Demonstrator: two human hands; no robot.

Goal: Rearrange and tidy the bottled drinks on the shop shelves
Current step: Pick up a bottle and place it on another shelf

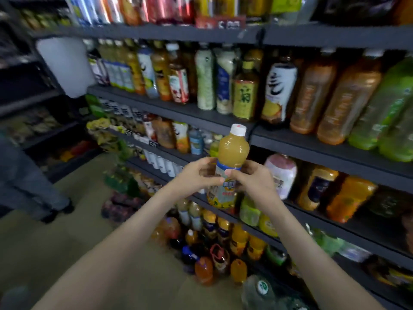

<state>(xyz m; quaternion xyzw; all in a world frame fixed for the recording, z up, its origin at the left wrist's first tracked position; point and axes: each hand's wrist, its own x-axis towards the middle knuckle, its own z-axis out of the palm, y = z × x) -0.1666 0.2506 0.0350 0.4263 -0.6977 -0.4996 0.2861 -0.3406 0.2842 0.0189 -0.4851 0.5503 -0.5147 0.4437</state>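
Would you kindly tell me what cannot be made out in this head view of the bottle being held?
Head view:
- Label of the juice bottle: blurred, partly covered by the left hand and right hand.
- The price tag on the shelf edge: too small, blurred.
- The top-shelf drinks: cut off by the upper edge.

Two slender bare forearms (125, 240), bare left hand (196, 175), bare right hand (253, 180), short rounded fingernails (228, 172)
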